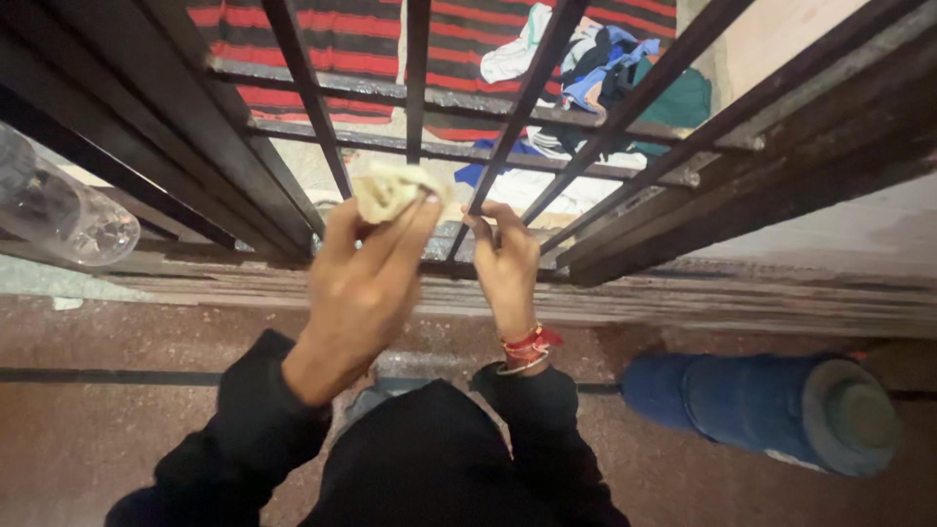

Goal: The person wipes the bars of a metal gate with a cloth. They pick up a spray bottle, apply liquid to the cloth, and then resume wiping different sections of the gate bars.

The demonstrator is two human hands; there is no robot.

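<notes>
Cloth (393,188) pinched in left hand (361,293) fingers; right hand (506,268) fingers curled on window grille (420,146) bar, sill edge close.

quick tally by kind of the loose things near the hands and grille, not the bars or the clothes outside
Cloth wad, held in the left hand: 1
Clear plastic bottle: 1
Blue cylindrical container: 1
Wrist bangles and threads on the right hand: 1 set
Total: 4

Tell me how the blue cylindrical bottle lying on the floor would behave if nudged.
The blue bottle lies on its side on the floor, so it would probably roll easily. Its covering looks like fabric, so likely grippy rather than slippery. Its weight cannot be judged; the contents are hidden.
</notes>
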